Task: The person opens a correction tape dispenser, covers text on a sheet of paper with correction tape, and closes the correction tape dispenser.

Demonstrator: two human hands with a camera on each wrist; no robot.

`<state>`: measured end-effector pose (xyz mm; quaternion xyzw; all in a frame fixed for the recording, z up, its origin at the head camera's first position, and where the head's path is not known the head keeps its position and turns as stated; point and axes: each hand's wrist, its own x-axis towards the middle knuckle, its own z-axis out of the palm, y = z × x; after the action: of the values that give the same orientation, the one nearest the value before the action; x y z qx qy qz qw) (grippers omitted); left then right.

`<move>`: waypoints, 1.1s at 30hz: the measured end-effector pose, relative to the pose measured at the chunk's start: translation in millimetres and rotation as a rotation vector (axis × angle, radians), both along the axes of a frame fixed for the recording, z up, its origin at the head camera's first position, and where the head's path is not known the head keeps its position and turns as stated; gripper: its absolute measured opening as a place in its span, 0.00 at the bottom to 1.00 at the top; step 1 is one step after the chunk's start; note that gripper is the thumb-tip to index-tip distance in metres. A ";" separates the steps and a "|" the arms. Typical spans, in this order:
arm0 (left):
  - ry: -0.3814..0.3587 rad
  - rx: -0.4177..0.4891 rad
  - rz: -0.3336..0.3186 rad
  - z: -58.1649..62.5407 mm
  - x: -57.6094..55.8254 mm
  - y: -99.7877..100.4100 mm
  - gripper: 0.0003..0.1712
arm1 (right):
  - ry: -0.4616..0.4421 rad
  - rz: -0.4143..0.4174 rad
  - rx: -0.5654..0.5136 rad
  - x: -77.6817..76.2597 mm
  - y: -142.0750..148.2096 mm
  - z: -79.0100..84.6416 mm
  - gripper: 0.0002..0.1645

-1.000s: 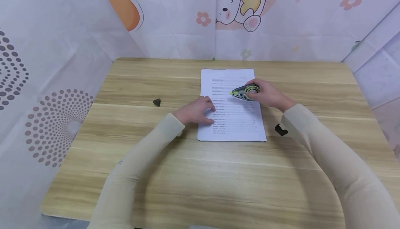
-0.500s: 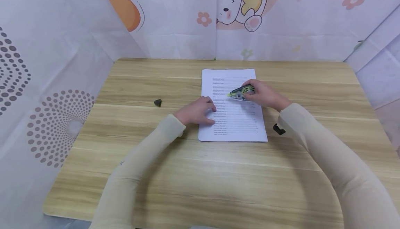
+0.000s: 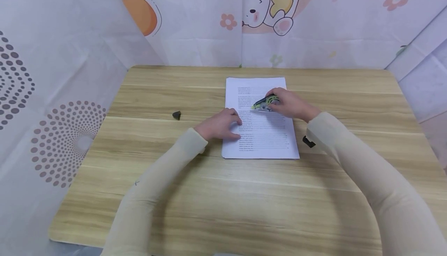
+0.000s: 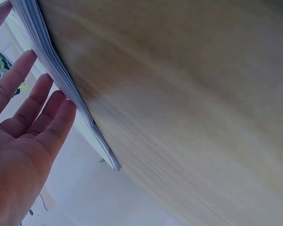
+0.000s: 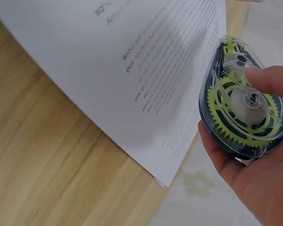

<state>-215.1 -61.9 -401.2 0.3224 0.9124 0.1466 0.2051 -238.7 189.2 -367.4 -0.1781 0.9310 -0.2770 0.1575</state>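
Observation:
A stack of printed paper (image 3: 262,147) lies on the wooden table. My left hand (image 3: 220,125) rests at its left edge, fingers loosely bent and spread from the thumb; in the left wrist view, the fingertips touch the side of the paper stack (image 4: 61,75). Over the printed lines, my right hand (image 3: 291,104) grips a correction tape dispenser (image 3: 266,103), its tip pointing left and close over the page. The right wrist view shows the dispenser's (image 5: 247,103) clear casing and green gear wheels, with thumb on one face and fingers behind.
Left of the paper is a small black piece (image 3: 176,115). Another black piece (image 3: 309,142) is beside the right sleeve. A patterned white curtain (image 3: 195,50) hangs behind the table's (image 3: 209,201) far edge.
My right hand has moved left across the page with the correction tape dispenser. The black piece by the right sleeve has shifted left too. My left hand stays at the paper's edge.

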 end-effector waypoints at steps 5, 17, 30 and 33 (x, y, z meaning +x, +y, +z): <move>0.003 0.003 0.004 -0.5 0.2 0.1 0.26 | -0.008 0.010 0.012 -0.2 -1.2 -0.5 0.22; 0.017 0.016 -0.012 -2.3 -0.8 -0.2 0.26 | 0.022 0.068 0.054 -3.5 -7.4 -4.0 0.21; 0.020 0.014 -0.010 -3.9 -1.8 1.0 0.26 | 0.046 0.095 0.074 -5.9 -9.0 -5.8 0.20; 0.020 0.018 -0.008 -3.5 -1.5 1.2 0.26 | 0.033 0.098 0.087 -6.8 -10.4 -5.9 0.20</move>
<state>-216.6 -60.8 -404.7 0.3294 0.9118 0.1509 0.1935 -245.5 178.8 -373.4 -0.2211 0.9348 -0.2253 0.1629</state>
